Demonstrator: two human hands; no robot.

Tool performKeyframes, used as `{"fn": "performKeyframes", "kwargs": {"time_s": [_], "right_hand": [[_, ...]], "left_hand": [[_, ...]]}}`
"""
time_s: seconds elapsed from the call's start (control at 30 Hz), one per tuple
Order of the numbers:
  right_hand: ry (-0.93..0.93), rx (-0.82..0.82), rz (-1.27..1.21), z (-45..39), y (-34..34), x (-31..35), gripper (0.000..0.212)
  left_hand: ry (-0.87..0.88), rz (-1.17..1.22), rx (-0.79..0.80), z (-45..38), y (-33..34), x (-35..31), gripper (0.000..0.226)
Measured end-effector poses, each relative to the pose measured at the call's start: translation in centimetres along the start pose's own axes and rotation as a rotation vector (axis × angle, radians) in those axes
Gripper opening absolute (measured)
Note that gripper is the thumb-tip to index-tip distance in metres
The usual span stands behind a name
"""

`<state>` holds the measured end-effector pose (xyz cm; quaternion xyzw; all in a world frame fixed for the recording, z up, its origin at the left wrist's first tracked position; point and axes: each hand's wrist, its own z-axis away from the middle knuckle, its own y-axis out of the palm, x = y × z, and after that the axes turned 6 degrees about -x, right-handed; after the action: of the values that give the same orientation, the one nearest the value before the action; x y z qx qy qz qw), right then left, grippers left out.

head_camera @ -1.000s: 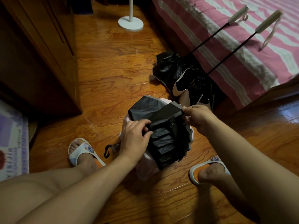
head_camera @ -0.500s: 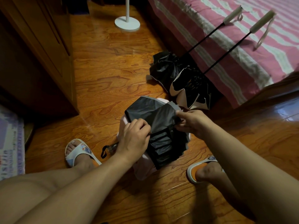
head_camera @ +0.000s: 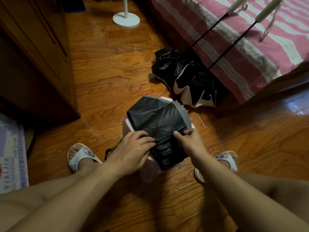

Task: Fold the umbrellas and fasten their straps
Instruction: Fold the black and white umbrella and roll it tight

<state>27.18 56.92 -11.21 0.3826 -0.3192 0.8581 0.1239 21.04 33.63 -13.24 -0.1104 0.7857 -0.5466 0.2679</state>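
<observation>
- You are seated over a glossy wooden floor (head_camera: 107, 84) with a strong orange-brown grain; it catches a bluish reflection at the far right.
- A dark wooden cabinet (head_camera: 38, 52) fills the left side, and a bed with a pink-and-white striped cover (head_camera: 250, 39) runs along the upper right.
- A white round stand base (head_camera: 126, 20) with its pole sits on the floor at the top, between cabinet and bed.
- A mat (head_camera: 11, 156) lies at the left edge; its printed lettering is cut off and too blurred to read.
- Your feet wear white slippers: the left slipper (head_camera: 82, 156) shows a small coloured picture, and the right slipper (head_camera: 225, 159) shows a similar one. No brand can be made out.
- The umbrella you are folding (head_camera: 158, 118) lies on the floor between your feet, black lining up and pale pink outer fabric showing at its edges.
- Your left hand (head_camera: 133, 151) has its fingers curled onto the gathered black pleats, gripping them.
- Your right hand (head_camera: 190, 139) pinches the fabric just beside the left, thumb and fingers closed on a fold.
- Two more umbrellas (head_camera: 189, 76) lie collapsed but unfolded near the bed, their black shafts leaning up so the pale handles (head_camera: 265, 10) rest on the cover.
</observation>
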Motion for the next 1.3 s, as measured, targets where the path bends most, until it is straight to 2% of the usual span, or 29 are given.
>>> {"fn": "performKeyframes", "kwargs": {"time_s": [0.1,0.23,0.37,0.47,0.5,0.57,0.6,0.67,0.8,0.87,0.97,1.07,1.17,1.23,1.3], "right_hand": [[0.003,0.096,-0.094,0.4,0.2,-1.0,0.018],[0.021,0.137,-0.197,0.6,0.0,-1.6,0.018],[0.046,0.161,-0.251,0.7,-0.2,-2.1,0.017],[0.085,0.15,-0.271,0.6,-0.1,-2.8,0.016],[0.094,0.141,-0.276,0.5,0.0,-3.0,0.015],[0.104,0.132,-0.29,0.4,0.2,-3.2,0.014],[0.104,0.133,-0.295,0.3,0.3,-3.2,0.014],[0.098,0.139,-0.296,0.1,0.3,-3.2,0.014],[0.085,0.141,-0.284,-0.1,0.3,-3.2,0.017],[0.076,0.128,-0.277,-0.2,0.3,-3.1,0.018],[0.035,0.096,-0.279,-0.3,0.1,-2.6,0.021],[-0.028,0.113,-0.251,0.3,0.0,-1.6,0.021],[-0.069,0.15,-0.233,1.0,0.7,-0.2,0.022],[-0.075,0.145,-0.229,1.2,1.5,0.2,0.024],[-0.062,0.125,-0.201,1.3,2.2,0.4,0.025]], "left_hand": [[-0.009,-0.014,0.112,1.0,-0.5,0.3,0.047],[0.014,-0.095,0.193,1.6,-0.3,-0.2,0.063],[-0.01,-0.148,0.142,0.2,-0.1,-0.8,0.07],[-0.016,-0.16,0.109,-0.6,0.0,-1.0,0.06],[-0.085,-0.141,0.08,-0.7,0.0,-1.1,0.056],[-0.352,-0.081,0.05,-0.5,-0.2,-1.2,0.056],[-0.488,-0.056,0.057,-0.2,-0.3,-1.0,0.058],[-0.643,-0.014,0.112,0.9,-0.4,0.0,0.062],[-0.679,0.126,0.116,2.8,-1.1,2.0,0.041],[-0.718,0.277,0.115,2.9,-1.4,2.5,0.031],[-0.89,0.658,0.145,2.7,-1.7,2.6,0.015],[-1.126,1.137,0.191,3.5,-2.0,2.3,0.008],[-1.322,1.495,0.368,4.9,-2.7,2.2,0.026],[-1.361,1.537,0.45,5.3,-2.6,2.2,0.038],[-1.234,1.248,0.47,5.2,-1.9,2.1,0.042]]}}
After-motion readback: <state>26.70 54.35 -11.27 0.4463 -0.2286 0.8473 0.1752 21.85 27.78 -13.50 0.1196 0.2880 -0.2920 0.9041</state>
